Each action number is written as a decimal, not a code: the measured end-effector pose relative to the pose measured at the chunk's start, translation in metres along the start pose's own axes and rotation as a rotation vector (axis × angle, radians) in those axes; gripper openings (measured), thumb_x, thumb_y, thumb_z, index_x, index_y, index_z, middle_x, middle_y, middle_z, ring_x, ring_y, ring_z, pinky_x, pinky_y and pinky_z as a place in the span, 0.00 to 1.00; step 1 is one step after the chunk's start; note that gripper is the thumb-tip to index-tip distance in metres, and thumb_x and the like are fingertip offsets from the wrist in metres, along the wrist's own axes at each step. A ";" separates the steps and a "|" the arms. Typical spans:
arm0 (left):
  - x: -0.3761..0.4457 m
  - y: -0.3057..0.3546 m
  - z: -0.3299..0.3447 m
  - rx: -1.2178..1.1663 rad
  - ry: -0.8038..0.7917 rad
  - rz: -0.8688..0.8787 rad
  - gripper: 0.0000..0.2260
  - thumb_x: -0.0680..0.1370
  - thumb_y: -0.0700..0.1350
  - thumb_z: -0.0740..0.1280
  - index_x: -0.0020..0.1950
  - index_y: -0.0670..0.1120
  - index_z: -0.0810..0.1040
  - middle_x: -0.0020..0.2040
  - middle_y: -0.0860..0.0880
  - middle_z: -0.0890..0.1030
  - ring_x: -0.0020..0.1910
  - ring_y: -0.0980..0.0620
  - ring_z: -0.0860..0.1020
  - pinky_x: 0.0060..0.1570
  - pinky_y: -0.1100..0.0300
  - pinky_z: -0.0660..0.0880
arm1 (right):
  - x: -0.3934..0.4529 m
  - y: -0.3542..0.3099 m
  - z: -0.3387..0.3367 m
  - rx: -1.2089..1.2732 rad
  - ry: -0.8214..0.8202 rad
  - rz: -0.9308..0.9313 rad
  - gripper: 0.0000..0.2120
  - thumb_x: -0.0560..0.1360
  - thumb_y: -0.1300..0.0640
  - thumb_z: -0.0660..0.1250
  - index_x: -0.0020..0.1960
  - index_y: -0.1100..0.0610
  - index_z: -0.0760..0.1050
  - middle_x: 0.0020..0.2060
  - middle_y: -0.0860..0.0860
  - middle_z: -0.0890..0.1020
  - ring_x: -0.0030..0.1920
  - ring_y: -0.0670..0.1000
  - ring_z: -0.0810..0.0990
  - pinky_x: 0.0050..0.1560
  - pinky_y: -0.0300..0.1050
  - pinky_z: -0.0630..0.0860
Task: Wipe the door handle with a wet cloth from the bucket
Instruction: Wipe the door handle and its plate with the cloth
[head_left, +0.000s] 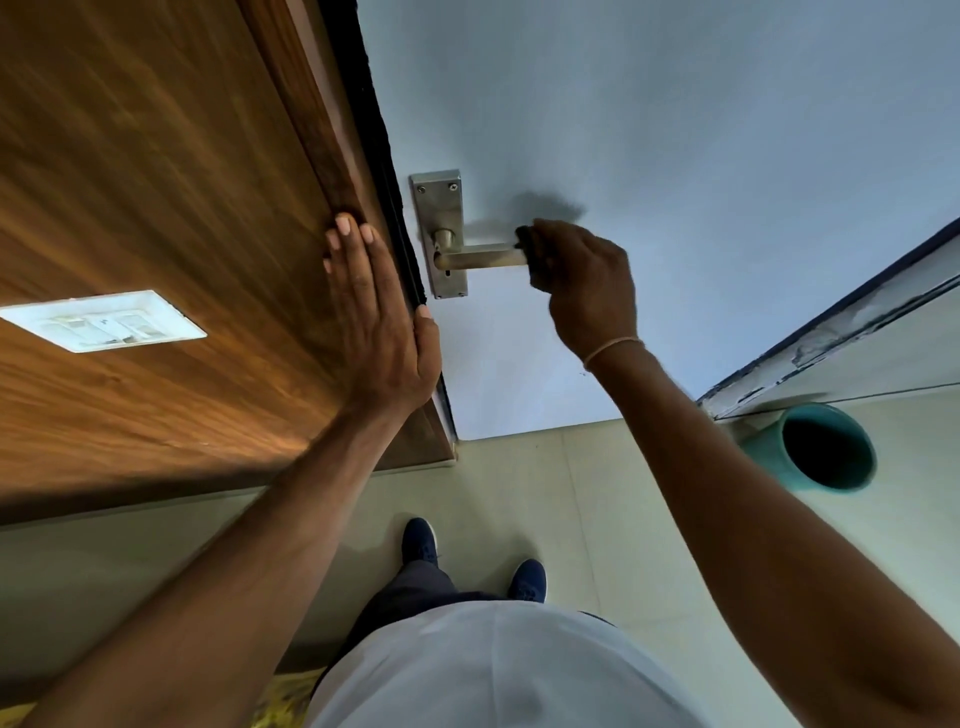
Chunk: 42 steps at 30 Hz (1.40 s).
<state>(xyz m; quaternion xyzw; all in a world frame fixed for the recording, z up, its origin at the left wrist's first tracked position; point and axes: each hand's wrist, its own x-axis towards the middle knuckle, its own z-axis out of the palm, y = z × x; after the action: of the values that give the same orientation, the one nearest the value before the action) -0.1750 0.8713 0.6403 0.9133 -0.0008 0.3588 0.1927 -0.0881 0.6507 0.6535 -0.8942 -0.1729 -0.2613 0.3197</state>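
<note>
A metal lever door handle (480, 257) on a steel backplate (439, 208) sticks out from the pale blue door (675, 130). My right hand (584, 280) is closed around the free end of the lever, with a dark cloth (524, 244) bunched between the fingers and the metal. My left hand (379, 317) lies flat with fingers together against the wooden door frame (343, 171), beside the door's dark edge. A teal bucket (826, 447) stands on the floor at the right, its inside dark.
Brown wood panelling (130, 182) with a white switch plate (104, 321) fills the left. Pale floor tiles (545, 493) lie below, with my two dark blue shoes (420, 540). A wall base with peeling paint (831, 332) runs at the right behind the bucket.
</note>
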 end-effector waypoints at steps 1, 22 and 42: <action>0.000 -0.001 0.000 0.001 0.003 0.002 0.35 0.84 0.46 0.58 0.86 0.29 0.53 0.87 0.27 0.54 0.88 0.28 0.54 0.88 0.33 0.53 | -0.004 0.003 -0.001 0.004 0.026 0.044 0.14 0.77 0.60 0.75 0.62 0.54 0.85 0.49 0.51 0.90 0.46 0.56 0.87 0.50 0.53 0.82; -0.001 -0.009 -0.007 0.006 -0.005 0.039 0.33 0.84 0.44 0.58 0.86 0.31 0.56 0.87 0.31 0.57 0.89 0.33 0.55 0.88 0.35 0.57 | 0.022 -0.027 0.041 -0.247 0.003 -0.674 0.22 0.82 0.60 0.72 0.75 0.49 0.79 0.63 0.57 0.84 0.60 0.62 0.82 0.58 0.55 0.75; -0.001 -0.011 -0.008 0.023 -0.011 0.036 0.34 0.82 0.42 0.61 0.87 0.32 0.56 0.87 0.31 0.57 0.89 0.33 0.56 0.88 0.36 0.56 | 0.019 -0.035 0.039 -0.171 0.006 -0.562 0.19 0.84 0.55 0.71 0.73 0.59 0.81 0.61 0.59 0.85 0.58 0.64 0.84 0.59 0.56 0.78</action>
<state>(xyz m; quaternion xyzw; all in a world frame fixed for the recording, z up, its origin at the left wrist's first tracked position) -0.1796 0.8838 0.6410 0.9172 -0.0142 0.3572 0.1757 -0.0759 0.7053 0.6552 -0.8342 -0.3900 -0.3559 0.1589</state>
